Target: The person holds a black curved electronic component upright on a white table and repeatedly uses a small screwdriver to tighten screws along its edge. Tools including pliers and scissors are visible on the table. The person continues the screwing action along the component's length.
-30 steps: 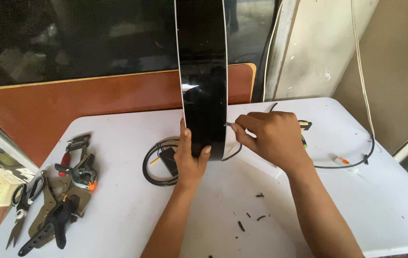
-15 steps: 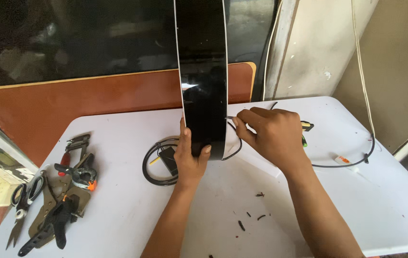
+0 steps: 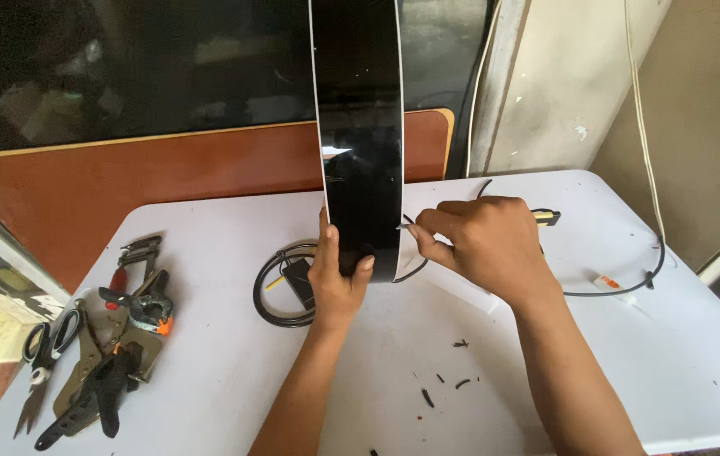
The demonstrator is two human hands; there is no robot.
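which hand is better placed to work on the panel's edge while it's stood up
Right. The right hand already pinches at the black panel's right edge, while the left hand grips its bottom, holding it upright.

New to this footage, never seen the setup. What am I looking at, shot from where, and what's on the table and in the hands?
No machine here: a person works with bare hands, filmed by a camera on their head looking down. The left hand grips the bottom of a tall glossy black panel standing upright on a white table. The right hand pinches something thin at the panel's edge; what it is cannot be made out. Behind the panel lies a coiled black cable. At the left edge lie pliers and scissors.
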